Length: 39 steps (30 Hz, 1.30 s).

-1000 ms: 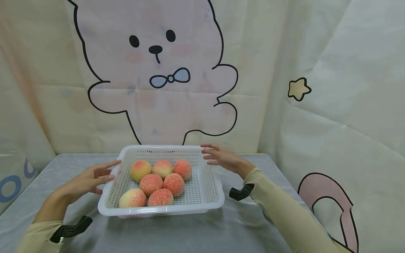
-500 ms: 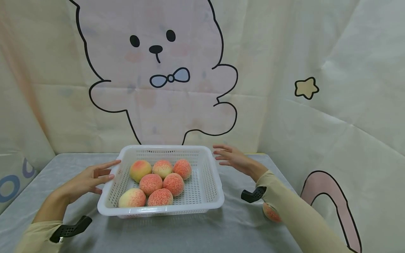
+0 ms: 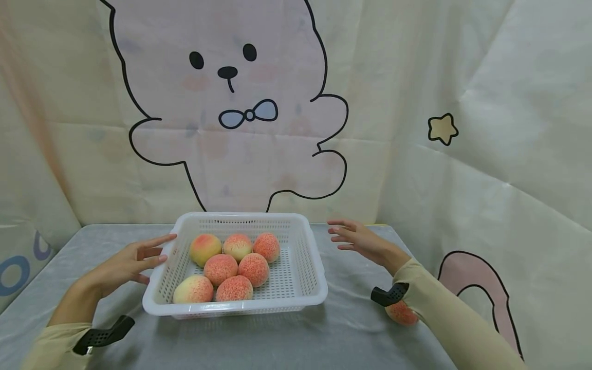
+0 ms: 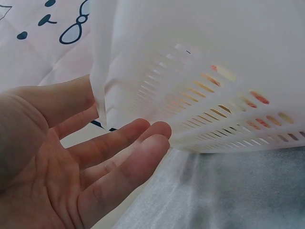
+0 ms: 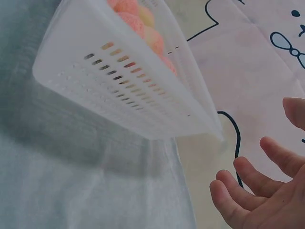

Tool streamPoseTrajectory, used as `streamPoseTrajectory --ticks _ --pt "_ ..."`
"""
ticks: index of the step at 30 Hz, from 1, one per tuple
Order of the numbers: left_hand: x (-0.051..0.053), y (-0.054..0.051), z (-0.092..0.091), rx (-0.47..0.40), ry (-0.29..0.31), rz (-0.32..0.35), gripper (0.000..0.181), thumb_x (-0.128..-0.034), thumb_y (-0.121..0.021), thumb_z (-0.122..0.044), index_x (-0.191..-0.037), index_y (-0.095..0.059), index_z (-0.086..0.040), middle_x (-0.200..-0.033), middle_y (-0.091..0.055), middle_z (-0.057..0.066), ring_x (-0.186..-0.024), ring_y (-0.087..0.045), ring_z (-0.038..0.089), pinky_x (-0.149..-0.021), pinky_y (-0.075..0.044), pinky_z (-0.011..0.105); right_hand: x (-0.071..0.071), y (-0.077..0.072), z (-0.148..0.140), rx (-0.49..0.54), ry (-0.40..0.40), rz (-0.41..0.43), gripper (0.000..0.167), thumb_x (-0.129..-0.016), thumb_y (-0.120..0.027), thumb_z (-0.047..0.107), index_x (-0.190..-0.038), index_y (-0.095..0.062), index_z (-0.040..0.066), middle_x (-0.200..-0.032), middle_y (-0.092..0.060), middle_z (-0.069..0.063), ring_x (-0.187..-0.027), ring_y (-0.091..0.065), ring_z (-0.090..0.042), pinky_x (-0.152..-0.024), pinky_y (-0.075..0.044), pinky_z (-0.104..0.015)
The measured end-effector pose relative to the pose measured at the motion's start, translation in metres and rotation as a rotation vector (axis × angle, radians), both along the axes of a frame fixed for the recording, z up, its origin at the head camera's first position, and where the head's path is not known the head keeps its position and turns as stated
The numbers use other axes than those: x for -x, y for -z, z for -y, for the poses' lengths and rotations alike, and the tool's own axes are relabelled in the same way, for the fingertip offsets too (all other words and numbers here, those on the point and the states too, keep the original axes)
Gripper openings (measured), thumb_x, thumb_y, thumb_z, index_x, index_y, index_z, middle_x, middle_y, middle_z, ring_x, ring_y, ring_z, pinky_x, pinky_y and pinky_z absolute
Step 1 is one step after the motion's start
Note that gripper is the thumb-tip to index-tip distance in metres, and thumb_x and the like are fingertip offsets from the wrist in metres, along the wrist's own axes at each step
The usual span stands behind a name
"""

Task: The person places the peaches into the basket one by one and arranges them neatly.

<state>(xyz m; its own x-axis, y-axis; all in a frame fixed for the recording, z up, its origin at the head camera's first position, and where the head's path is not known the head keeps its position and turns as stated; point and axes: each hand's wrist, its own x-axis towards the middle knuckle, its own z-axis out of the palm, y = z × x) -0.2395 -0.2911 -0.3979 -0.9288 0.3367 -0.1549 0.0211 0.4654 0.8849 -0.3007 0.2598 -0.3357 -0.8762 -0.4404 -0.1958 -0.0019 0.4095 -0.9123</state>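
Note:
A white plastic basket [image 3: 296, 303] with slotted walls stands on the table, holding several red-and-yellow peaches [image 3: 221, 270]. My left hand [image 3: 129, 263] is at the basket's left side, its index fingertip touching the rim. The left wrist view shows that hand's [image 4: 90, 157] fingers loosely extended near the outer wall [image 4: 143, 62], not wrapped round it. To the right of the basket, apart from it, my right hand [image 3: 363, 240] hovers with relaxed fingers and holds nothing. Another peach [image 3: 401, 313] lies on the table beneath my right forearm, partly hidden by the sleeve and wrist strap.
A grey cloth covers the table [image 3: 296, 344]. Behind it hangs a pale curtain [image 3: 277, 169] with a cartoon bear, and more printed curtain [image 3: 485, 154] closes off the right side. Black straps [image 3: 104, 336] sit on both wrists.
My right hand has drawn back from the basket's right rim, moving right and slightly nearer. The peach under the right forearm has come into view. My left hand and the basket have hardly moved.

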Motion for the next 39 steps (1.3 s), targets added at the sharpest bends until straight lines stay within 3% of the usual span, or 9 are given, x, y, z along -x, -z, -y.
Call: streamPoseTrajectory --ticks 7,24,39 --pt "0.001 -0.001 0.001 -0.004 0.002 0.001 0.073 -0.1034 -0.057 -0.034 -0.162 -0.018 -0.015 -0.159 -0.030 0.035 -0.124 -0.060 0.036 -0.081 -0.060 0.049 -0.009 0.012 -0.016 -0.034 0.020 0.007 0.057 -0.108 -0.046 0.037 -0.157 -0.033 0.011 -0.160 -0.035 -0.023 -0.146 -0.038 -0.043 -0.117 -0.039 -0.054" --pt "0.000 -0.001 0.000 0.007 -0.001 0.004 0.074 -0.1035 -0.056 -0.035 -0.162 -0.018 -0.014 -0.160 -0.027 0.034 -0.128 -0.058 0.040 -0.082 -0.060 0.051 -0.026 0.026 -0.057 -0.023 0.025 -0.012 0.060 -0.109 -0.044 0.036 -0.158 -0.028 0.005 -0.161 -0.030 -0.029 -0.146 -0.036 -0.046 -0.116 -0.041 -0.052" --pt "-0.001 0.000 -0.001 0.016 -0.007 0.001 0.075 -0.1030 -0.057 -0.036 -0.163 -0.016 -0.016 -0.161 -0.026 0.033 -0.131 -0.054 0.043 -0.084 -0.060 0.052 -0.045 0.026 -0.098 -0.048 0.044 -0.053 0.058 -0.111 -0.038 0.036 -0.158 -0.026 0.006 -0.163 -0.027 -0.027 -0.146 -0.037 -0.045 -0.114 -0.043 -0.049"
